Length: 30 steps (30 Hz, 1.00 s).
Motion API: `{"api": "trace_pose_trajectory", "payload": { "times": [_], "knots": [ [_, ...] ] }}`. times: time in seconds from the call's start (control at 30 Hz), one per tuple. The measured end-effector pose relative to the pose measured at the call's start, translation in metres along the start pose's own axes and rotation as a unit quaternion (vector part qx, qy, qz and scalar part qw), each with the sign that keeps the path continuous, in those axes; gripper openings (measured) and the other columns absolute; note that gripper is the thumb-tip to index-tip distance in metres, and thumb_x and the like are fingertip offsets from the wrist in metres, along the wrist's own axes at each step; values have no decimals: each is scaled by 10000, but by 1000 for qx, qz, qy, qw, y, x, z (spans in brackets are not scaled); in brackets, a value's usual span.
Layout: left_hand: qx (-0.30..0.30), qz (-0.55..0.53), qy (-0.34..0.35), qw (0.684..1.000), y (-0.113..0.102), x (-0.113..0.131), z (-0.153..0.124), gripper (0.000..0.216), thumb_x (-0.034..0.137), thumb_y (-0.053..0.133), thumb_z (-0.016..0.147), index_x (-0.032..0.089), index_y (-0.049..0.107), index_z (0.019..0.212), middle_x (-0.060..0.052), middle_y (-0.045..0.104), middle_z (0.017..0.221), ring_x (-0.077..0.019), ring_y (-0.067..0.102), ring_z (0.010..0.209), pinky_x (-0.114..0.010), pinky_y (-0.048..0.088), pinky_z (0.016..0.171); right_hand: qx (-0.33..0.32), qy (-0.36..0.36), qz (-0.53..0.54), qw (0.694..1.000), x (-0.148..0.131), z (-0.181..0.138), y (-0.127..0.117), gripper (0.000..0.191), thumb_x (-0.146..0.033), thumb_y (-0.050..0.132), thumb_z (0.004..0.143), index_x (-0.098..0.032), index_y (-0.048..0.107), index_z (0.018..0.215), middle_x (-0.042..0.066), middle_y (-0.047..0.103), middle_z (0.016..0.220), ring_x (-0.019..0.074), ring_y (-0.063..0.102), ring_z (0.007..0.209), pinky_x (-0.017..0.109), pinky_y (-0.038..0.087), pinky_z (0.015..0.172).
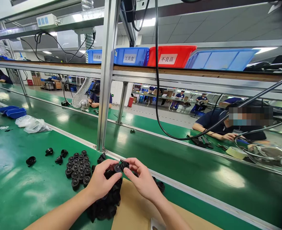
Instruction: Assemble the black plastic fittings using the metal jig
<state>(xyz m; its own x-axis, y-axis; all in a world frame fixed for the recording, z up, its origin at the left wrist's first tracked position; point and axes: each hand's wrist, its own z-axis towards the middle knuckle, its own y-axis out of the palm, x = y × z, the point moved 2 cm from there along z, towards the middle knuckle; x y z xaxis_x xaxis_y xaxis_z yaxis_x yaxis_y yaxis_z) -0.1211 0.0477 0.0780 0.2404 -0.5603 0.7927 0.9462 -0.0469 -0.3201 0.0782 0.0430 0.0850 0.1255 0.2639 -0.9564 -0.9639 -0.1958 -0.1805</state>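
Observation:
My left hand (104,179) pinches a small round black plastic part (117,168) with a ringed face between thumb and fingers. Close against it, my right hand (141,176) grips another black plastic part (124,165); whether the two parts are joined I cannot tell. Under and beside my left hand lies a heap of loose black parts (105,207), partly hidden by the hand. Left of it, round black parts (78,167) stand in tight rows on the green table. A brown cardboard sheet (133,204) lies beneath my right forearm.
Several loose black parts (31,161) lie farther left, near a clear plastic bag (33,124) and blue trays (16,112). A metal post (105,76) rises ahead. A black cable (157,80) hangs before the conveyor belt (179,166). Bins, including a red bin (172,56), line the shelf. Co-workers sit opposite.

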Motion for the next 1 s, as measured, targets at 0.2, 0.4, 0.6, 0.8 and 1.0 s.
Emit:
{"api": "trace_pose_trajectory", "payload": {
  "times": [0.2, 0.4, 0.6, 0.8, 1.0],
  "knots": [
    [18, -8, 25, 999, -4, 9, 2, 280, 235, 771, 907, 266, 757, 1185, -43, 758, 1095, -210, 723, 955, -310, 585, 844, 20, 15, 24, 999, -7, 1, -6, 426, -587, 746, 924, -232, 710, 1156, 73, 719, 1154, 247, 638, 1081, 397, 483, 1015],
    [34, -65, -2, 997, -2, 7, 1, 304, 205, 825, 850, 263, 778, 1145, -33, 765, 1102, -195, 737, 934, -284, 602, 836, 14, 170, 326, 930, 1, 2, -11, 363, -528, 862, 819, -212, 783, 980, 48, 704, 967, 185, 606, 889, 327, 515, 859],
    [31, -79, 11, 996, -1, 7, -1, 304, 198, 817, 867, 265, 790, 1162, -47, 780, 1140, -224, 742, 1012, -302, 607, 865, -15, 86, 200, 976, -13, -1, -14, 321, -486, 812, 878, -231, 776, 1069, 48, 716, 1103, 206, 603, 1009, 332, 471, 926],
    [23, -77, 32, 996, 0, 6, -3, 351, 180, 809, 887, 294, 787, 1218, -41, 789, 1165, -234, 740, 1054, -332, 603, 929, -3, -7, -61, 998, -32, -10, -16, 333, -492, 715, 951, -248, 730, 1177, 65, 738, 1129, 245, 617, 997, 392, 475, 913],
    [13, -66, 56, 996, 2, 5, -6, 399, 146, 799, 895, 315, 774, 1255, -31, 794, 1184, -230, 735, 1082, -344, 590, 970, 13, -21, -163, 986, -38, -15, -11, 295, -430, 684, 944, -262, 732, 1182, 43, 733, 1051, 219, 598, 881, 366, 478, 809]
  ]
}}
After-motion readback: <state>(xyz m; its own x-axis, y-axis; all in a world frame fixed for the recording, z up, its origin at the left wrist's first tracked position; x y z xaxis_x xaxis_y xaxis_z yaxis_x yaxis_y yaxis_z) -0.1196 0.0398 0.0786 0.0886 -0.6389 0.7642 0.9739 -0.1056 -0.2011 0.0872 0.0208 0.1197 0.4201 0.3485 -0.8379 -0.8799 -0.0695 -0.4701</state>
